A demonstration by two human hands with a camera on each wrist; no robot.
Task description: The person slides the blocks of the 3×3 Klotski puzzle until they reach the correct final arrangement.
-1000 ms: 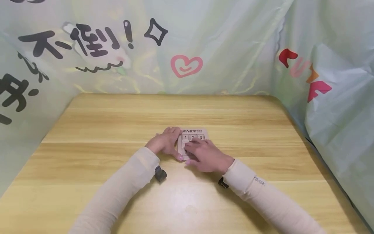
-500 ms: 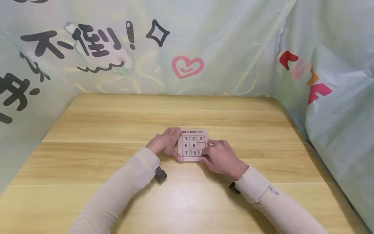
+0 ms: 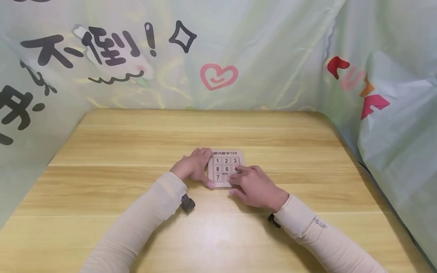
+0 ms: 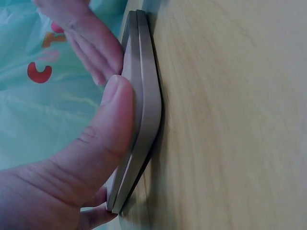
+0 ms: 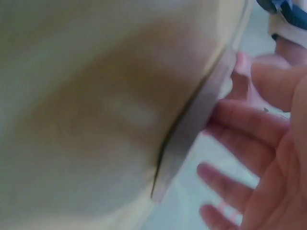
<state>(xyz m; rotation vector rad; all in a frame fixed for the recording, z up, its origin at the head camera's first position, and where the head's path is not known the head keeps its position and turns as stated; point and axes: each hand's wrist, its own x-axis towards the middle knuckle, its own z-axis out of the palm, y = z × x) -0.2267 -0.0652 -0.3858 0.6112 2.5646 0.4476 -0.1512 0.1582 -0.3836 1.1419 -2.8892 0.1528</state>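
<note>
A flat sliding number puzzle [image 3: 218, 185] lies on the wooden table, lettered along its top. My left hand [image 3: 192, 166] holds its left side, fingers at the far corner and thumb at the near one; in the left wrist view the thumb [image 4: 108, 127] presses the board's edge [image 4: 149, 86]. Tiles 1, 2, 3 fill the top row; 8, 6 and the 4 tile [image 3: 235, 169] make the middle row. The 7 tile [image 3: 217, 177] sits bottom left, with a gap beside it. My right hand [image 3: 257, 188] touches the board's lower right with extended fingers, hiding that corner.
The wooden table [image 3: 136, 132] extends all round the puzzle. A pale printed cloth [image 3: 266, 57] with writing and a pink heart hangs behind and along both sides. Dark wrist devices, such as the left one [image 3: 187, 203], sit at both cuffs.
My right hand first moved right, off the board's middle. The 4 tile now fills the middle-right gap, and the 5 has left the bottom middle, where a gap shows. My left hand stays put.
</note>
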